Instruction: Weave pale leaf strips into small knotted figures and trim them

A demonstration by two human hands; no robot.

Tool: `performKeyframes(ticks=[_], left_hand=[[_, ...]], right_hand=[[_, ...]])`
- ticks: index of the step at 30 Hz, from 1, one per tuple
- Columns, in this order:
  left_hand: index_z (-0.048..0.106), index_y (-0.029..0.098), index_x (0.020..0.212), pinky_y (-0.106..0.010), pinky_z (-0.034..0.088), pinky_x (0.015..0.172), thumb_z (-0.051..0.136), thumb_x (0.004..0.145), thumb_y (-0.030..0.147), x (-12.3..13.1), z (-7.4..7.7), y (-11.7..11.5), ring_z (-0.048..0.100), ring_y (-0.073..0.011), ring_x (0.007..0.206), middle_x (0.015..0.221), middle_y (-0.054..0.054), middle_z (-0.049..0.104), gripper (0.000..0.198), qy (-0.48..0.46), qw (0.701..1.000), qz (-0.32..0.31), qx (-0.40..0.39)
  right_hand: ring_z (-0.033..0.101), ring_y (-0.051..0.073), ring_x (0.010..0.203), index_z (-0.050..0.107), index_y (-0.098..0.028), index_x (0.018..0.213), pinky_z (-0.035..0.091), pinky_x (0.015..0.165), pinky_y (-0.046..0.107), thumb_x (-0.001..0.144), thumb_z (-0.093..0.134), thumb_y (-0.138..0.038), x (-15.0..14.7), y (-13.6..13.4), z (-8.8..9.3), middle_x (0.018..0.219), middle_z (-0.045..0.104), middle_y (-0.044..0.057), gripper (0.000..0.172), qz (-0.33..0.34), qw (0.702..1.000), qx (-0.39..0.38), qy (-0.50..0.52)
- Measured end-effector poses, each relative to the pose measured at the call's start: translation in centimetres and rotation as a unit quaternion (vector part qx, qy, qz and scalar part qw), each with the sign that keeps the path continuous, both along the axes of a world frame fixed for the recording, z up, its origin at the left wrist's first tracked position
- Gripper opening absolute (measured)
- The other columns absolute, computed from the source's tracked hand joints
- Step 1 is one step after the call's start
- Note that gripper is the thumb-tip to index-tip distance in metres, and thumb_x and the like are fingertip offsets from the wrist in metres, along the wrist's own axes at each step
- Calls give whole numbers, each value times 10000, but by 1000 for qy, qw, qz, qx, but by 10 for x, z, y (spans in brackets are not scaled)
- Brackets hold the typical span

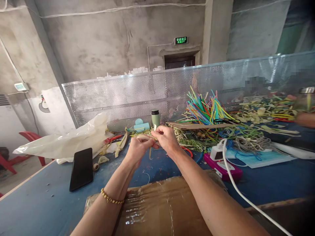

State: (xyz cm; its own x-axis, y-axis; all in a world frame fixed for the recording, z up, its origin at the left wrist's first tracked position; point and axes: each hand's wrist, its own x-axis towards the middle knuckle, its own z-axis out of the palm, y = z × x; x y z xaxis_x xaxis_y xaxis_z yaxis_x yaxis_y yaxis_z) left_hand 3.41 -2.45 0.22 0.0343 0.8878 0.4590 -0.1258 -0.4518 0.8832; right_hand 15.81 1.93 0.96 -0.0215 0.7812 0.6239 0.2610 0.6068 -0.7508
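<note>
Above the near part of the table, my two hands meet in front of a green bottle with a black lid (155,118). My left hand (138,150) is closed around a pale curved band (143,137), its fingers wrapped in. Thumb and fingers of my right hand (167,140) pinch a pale flat strip (155,127), which looks like dried husk. A narrow end hangs below the hands. The fingertips partly hide where band and strip meet. Below my forearms lies a brown cardboard sheet (159,209) with shiny tape on it.
A black phone (81,168) and a plastic bag (66,136) lie left. At right are colourful cords (209,108), a magenta box (222,167) with a white charger and cable (233,185), and a blue face mask (263,159). A perforated metal screen (128,98) stands behind; another person's hand (306,120) shows far right.
</note>
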Motion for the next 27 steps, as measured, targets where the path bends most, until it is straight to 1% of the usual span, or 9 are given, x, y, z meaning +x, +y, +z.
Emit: performKeyframes(ticks=[5, 8, 11, 13, 14, 16, 19, 23, 27], left_hand=[[770, 124, 729, -348, 523, 764, 781, 672, 202, -6, 2, 2, 671, -189, 700, 760, -102, 747, 97, -57, 994, -89, -32], [767, 108, 738, -375, 529, 794, 772, 663, 182, -10, 0, 5, 687, -206, 683, 718, -110, 739, 106, -61, 991, -107, -58], [758, 108, 715, -381, 529, 798, 761, 665, 191, -12, -3, 8, 693, -209, 657, 668, -104, 728, 98, -48, 992, -84, -78], [751, 116, 702, -373, 526, 792, 755, 662, 185, -13, -4, 8, 689, -202, 639, 654, -95, 724, 80, -28, 994, -71, -83], [747, 120, 694, -367, 524, 786, 748, 661, 175, -13, -4, 8, 685, -198, 634, 654, -90, 723, 64, -15, 994, -69, -80], [740, 129, 672, -349, 518, 776, 719, 662, 145, -13, -3, 6, 680, -193, 645, 660, -86, 724, 29, 23, 995, -74, -66], [720, 135, 622, -320, 507, 753, 671, 674, 119, -12, 0, 1, 673, -192, 671, 634, -88, 712, 72, 87, 990, -93, -57], [696, 138, 717, -332, 511, 715, 684, 692, 146, -12, 4, -3, 660, -184, 623, 607, -63, 693, 28, 88, 988, -102, -81], [677, 115, 803, -288, 467, 624, 730, 730, 270, -13, 3, -2, 634, -152, 584, 683, -71, 700, 179, 111, 985, -72, -112]], right_hand=[[515, 150, 587, 589, -177, 626, 358, 570, 271, 765, 617, -359, 2, 4, -2, 598, 583, 11, 231, 11, 1000, 1, -1], [484, 146, 568, 575, -182, 601, 325, 560, 272, 834, 580, -403, 7, 6, -2, 562, 542, 4, 321, -9, 999, 15, -47], [493, 157, 608, 586, -182, 627, 333, 597, 284, 902, 526, -406, 11, 5, 2, 621, 569, 28, 360, -97, 988, 83, -92], [541, 175, 714, 649, -170, 746, 371, 672, 293, 920, 523, -346, 13, 2, 4, 772, 632, 67, 278, -143, 971, 160, -101], [558, 182, 770, 674, -172, 795, 384, 713, 299, 918, 536, -312, 13, 0, 5, 835, 648, 77, 232, -140, 964, 192, -118], [575, 184, 818, 710, -194, 803, 394, 752, 302, 891, 590, -274, 13, -2, 6, 855, 664, 68, 168, -82, 957, 212, -178], [579, 160, 748, 715, -208, 726, 390, 696, 283, 816, 679, -226, 14, -2, 3, 765, 669, 30, 99, 17, 956, 169, -238], [533, 122, 612, 670, -168, 675, 357, 577, 253, 795, 649, -193, 16, 5, 0, 639, 638, 4, 124, 83, 973, 69, -204], [491, 111, 580, 633, -150, 642, 331, 525, 238, 768, 647, -229, 18, 9, -1, 606, 593, -3, 149, 113, 982, 13, -153]])
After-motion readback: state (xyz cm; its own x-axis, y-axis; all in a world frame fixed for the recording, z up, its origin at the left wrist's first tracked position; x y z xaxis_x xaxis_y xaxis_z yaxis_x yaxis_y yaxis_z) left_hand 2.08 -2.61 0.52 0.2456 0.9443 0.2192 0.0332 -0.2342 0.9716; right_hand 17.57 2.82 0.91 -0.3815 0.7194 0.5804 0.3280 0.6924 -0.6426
